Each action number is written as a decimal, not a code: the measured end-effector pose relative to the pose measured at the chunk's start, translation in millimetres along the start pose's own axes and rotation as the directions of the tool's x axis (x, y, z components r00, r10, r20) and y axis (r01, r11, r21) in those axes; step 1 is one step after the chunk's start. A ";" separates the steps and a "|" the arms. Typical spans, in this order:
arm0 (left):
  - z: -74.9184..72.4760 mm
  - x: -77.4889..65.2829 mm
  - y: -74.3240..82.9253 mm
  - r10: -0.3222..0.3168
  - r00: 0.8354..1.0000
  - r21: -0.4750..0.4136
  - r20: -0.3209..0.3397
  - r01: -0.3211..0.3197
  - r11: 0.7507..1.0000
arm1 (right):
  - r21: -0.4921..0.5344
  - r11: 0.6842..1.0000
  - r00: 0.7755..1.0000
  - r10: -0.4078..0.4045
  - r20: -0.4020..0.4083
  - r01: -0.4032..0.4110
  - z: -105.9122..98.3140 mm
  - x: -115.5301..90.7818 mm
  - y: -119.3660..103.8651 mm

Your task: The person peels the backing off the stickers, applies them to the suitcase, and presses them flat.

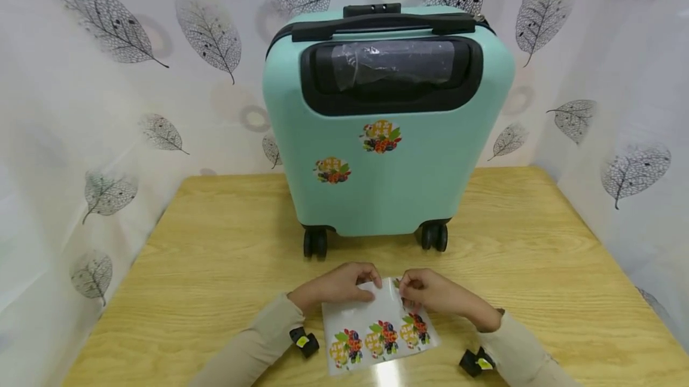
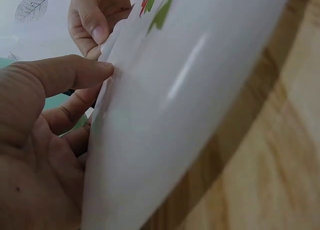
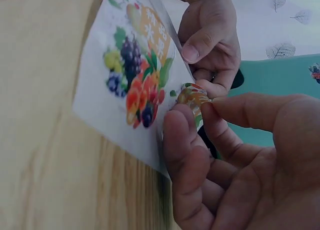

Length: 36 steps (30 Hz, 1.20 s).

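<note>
A white sticker sheet (image 1: 342, 315) with fruit prints is held up over the table's front. My left hand (image 1: 344, 284) grips its far edge; in the left wrist view the thumb (image 2: 75, 73) presses on the printed side, with fingers behind. At the far right corner my right hand (image 1: 438, 292) pinches a fruit sticker (image 3: 191, 96), which looks curled up at its edge between thumb and fingers. Several fruit stickers (image 1: 382, 339) line the sheet's near side. Behind stands a mint-green suitcase (image 1: 398, 189), bearing an upper fruit sticker (image 1: 381, 137) and a lower-left fruit sticker (image 1: 332, 170).
The suitcase stands upright on black wheels (image 1: 315, 242) on a wooden table (image 1: 226, 243). Film covers its handle recess (image 1: 393, 64). A leaf-patterned curtain (image 1: 124, 94) hangs behind and at both sides. Each wrist wears a small black device (image 1: 304, 342).
</note>
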<state>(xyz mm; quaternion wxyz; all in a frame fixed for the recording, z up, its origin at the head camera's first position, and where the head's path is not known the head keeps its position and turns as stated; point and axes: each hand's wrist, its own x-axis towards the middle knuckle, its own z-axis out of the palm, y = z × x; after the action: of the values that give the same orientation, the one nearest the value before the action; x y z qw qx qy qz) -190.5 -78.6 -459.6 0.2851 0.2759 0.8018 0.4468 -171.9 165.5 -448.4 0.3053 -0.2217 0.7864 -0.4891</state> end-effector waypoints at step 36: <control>-8.4 -0.6 -8.1 -0.036 0.993 0.303 -0.115 0.070 0.950 | 0.086 0.994 0.996 0.073 -0.057 -0.068 -38.1 -46.6 29.5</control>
<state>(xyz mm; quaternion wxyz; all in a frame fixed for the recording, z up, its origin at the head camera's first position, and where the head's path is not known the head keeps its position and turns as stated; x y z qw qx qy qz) -197.5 -87.4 -462.9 0.2071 0.2707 0.8828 0.3232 -166.6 232.3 -450.0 0.3078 -0.1661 0.7812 -0.5171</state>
